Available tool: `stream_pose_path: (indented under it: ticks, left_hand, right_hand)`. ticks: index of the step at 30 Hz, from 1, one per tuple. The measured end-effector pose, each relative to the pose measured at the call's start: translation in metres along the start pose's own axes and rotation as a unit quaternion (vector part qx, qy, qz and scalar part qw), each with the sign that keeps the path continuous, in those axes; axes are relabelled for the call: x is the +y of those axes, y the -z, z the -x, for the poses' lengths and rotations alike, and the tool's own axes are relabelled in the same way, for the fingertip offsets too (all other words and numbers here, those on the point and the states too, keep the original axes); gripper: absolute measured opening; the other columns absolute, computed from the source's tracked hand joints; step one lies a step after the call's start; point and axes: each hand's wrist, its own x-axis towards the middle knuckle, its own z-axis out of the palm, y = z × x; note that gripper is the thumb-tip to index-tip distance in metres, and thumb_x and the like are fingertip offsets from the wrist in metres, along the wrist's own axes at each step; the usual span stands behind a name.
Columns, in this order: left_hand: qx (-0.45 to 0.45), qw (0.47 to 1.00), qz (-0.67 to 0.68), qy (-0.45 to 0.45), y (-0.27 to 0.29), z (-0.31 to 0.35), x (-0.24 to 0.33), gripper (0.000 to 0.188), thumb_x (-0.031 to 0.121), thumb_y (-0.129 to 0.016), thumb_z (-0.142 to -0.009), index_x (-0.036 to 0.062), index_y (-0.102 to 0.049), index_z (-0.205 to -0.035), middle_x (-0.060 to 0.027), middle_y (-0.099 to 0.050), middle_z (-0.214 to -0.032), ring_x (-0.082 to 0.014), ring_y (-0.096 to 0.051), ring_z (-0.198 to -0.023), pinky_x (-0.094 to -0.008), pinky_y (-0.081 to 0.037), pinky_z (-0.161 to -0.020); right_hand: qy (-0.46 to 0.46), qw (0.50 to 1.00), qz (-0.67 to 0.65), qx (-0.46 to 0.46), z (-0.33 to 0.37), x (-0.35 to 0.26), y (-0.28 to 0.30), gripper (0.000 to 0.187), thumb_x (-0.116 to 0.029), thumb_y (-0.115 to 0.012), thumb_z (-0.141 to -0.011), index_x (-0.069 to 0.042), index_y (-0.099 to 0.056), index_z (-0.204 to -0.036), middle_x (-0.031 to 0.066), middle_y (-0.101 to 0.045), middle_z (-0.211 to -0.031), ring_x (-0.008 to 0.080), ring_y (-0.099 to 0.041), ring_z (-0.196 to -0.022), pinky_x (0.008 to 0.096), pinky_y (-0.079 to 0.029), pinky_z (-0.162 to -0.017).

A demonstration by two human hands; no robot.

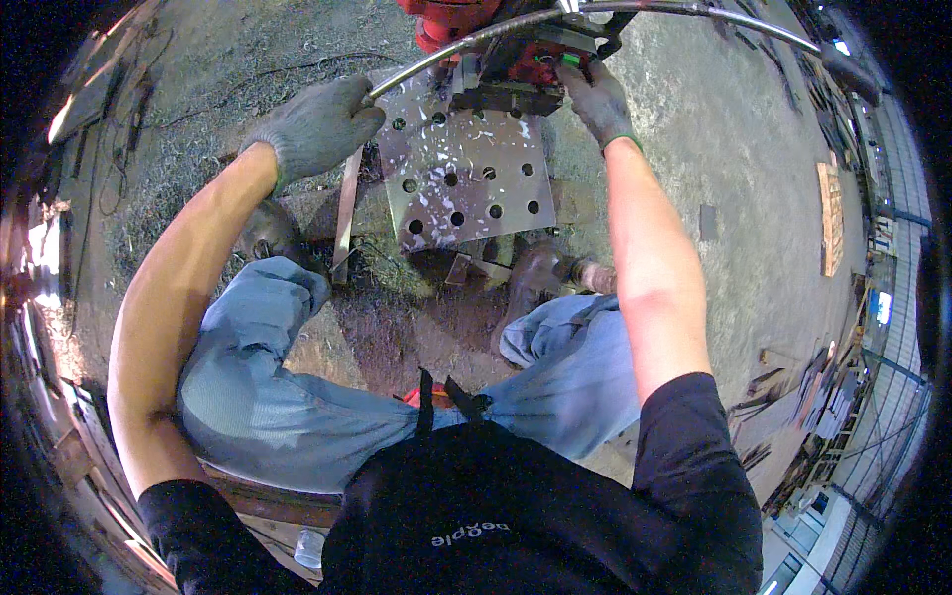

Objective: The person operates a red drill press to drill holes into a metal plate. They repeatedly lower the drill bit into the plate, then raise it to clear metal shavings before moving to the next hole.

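Note:
My left hand [322,129], in a grey knit glove, is closed around the end of a long metal feed lever [446,52]. That lever belongs to a red drilling machine [456,20], which stands on a steel plate [476,169] with several round holes. My right hand [600,104], also gloved, reaches to the machine's right side. Its thumb and fingers are apart beside a small green switch [570,60], with the thumb close to or touching it. Another lever arm [734,18] extends right and ends in a black grip. White flecks are scattered over the plate.
Metal shavings [228,94] cover the floor at left, where a dark cable [307,65] runs. A narrow metal strip [347,203] lies left of the plate. My boots flank its near edge. A wooden pallet [831,220] and stacked metal pieces [828,392] lie far right.

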Motion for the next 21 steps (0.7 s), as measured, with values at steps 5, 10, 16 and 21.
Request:
stream_pose_path:
  ticks: [5,10,16,21]
  left_hand:
    - [-0.023,0.999,-0.025,0.020,0.013,0.004,0.015,0.044,0.039,-0.051,-0.091,-0.0010,-0.060,-0.105,-0.0281,-0.064,-0.093,-0.0437,-0.064,-0.093,-0.0507,-0.048,-0.081]
    - [-0.027,0.999,-0.012,0.027,0.014,0.004,0.018,0.043,0.039,-0.051,-0.090,-0.0021,-0.061,-0.101,-0.0265,-0.065,-0.093,-0.0444,-0.064,-0.092,-0.0505,-0.048,-0.082]
    - [-0.065,0.996,0.038,0.049,0.015,0.000,0.011,0.050,0.043,-0.053,-0.087,-0.0026,-0.063,-0.105,-0.0253,-0.067,-0.089,-0.0421,-0.067,-0.091,-0.0502,-0.049,-0.083]
    - [-0.012,0.997,-0.060,0.049,0.057,0.005,0.031,0.057,0.047,-0.054,-0.086,0.0039,-0.064,-0.120,-0.0280,-0.069,-0.097,-0.0280,-0.072,-0.089,-0.0436,-0.052,-0.087]
  right_hand:
    - [-0.024,0.999,-0.048,-0.003,-0.006,0.015,0.004,0.051,-0.043,-0.065,-0.088,-0.006,-0.062,-0.124,0.0090,-0.068,-0.096,0.0179,-0.061,-0.077,0.0323,-0.050,-0.071]
    - [0.002,0.998,0.039,0.046,-0.007,0.009,0.004,0.048,-0.040,-0.065,-0.089,-0.005,-0.064,-0.122,0.0047,-0.067,-0.089,0.0125,-0.057,-0.070,0.0291,-0.047,-0.063]
    - [-0.090,0.987,-0.126,0.035,-0.019,0.006,0.034,0.041,-0.035,-0.065,-0.091,-0.003,-0.063,-0.117,0.0084,-0.068,-0.092,0.0159,-0.062,-0.075,0.0331,-0.049,-0.063]
    - [0.080,0.872,-0.399,0.272,-0.021,-0.033,0.144,0.037,-0.035,-0.044,-0.097,-0.005,-0.060,-0.113,0.0122,-0.068,-0.101,0.0272,-0.064,-0.095,0.0433,-0.051,-0.081]
